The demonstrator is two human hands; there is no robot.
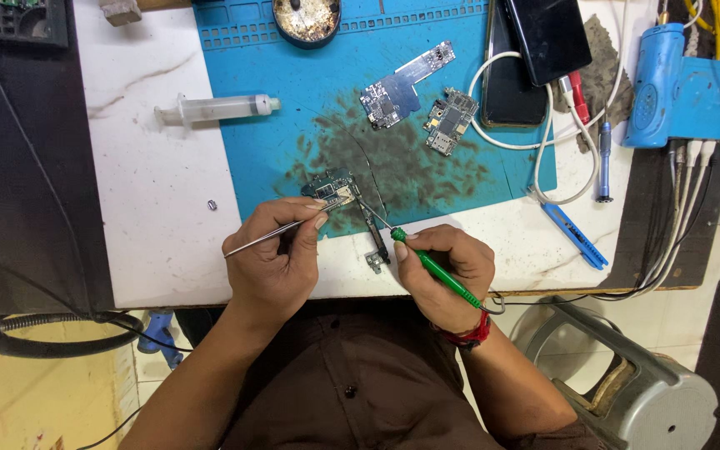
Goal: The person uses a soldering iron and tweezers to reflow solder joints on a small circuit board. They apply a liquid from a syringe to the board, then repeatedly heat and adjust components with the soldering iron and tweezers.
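My left hand (281,254) grips metal tweezers (253,239), whose tips rest on a small circuit board (333,187) lying on the stained blue work mat (268,100). In my right hand (452,271) is a green-handled soldering iron (439,271), held like a pen. Its thin tip points up and left at the same board. A narrow board strip (372,242) runs from the board toward the mat's front edge, between my hands.
Two more circuit boards (402,87) (450,121) lie mid-mat. A syringe (218,108), a round tin (307,18), dark phones (535,58) with a white cable, blue tweezers (575,236), a blue device (675,83) and a metal stool (627,383) surround the work.
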